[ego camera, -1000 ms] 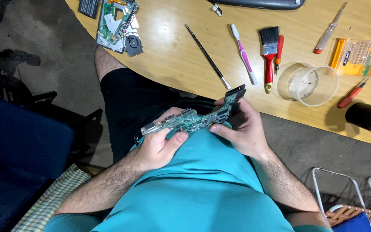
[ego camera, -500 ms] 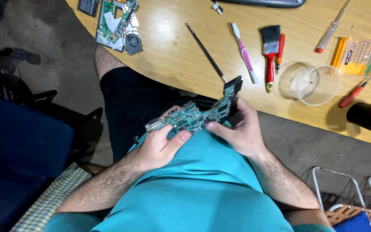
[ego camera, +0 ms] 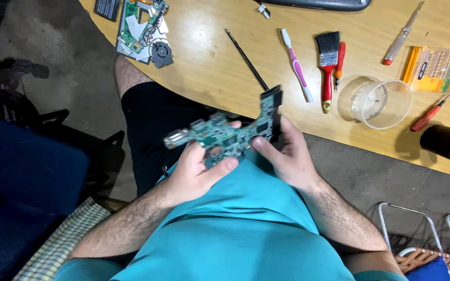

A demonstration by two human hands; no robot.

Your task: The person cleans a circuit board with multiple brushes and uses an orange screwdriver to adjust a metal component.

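Both hands hold a green L-shaped circuit board (ego camera: pixel 225 132) over my lap, just below the edge of a wooden table (ego camera: pixel 209 62). My left hand (ego camera: pixel 196 174) grips the board's lower left part, thumb along its near edge. My right hand (ego camera: pixel 285 153) clasps the right end, where a dark strip of the board rises upright. The board looks slightly blurred.
On the table lie a second circuit board with a small fan (ego camera: pixel 144 28), a thin black rod (ego camera: pixel 247 60), a pink-and-white toothbrush (ego camera: pixel 296 65), a red-handled paintbrush (ego camera: pixel 328 67), a clear plastic cup (ego camera: pixel 376 101), red screwdrivers (ego camera: pixel 427 115) and an orange bit case (ego camera: pixel 436 68). A blue chair (ego camera: pixel 27 171) stands left.
The board has been lifted a little and tilted, its left end swinging up. Both hands kept their grip and shifted slightly with it.
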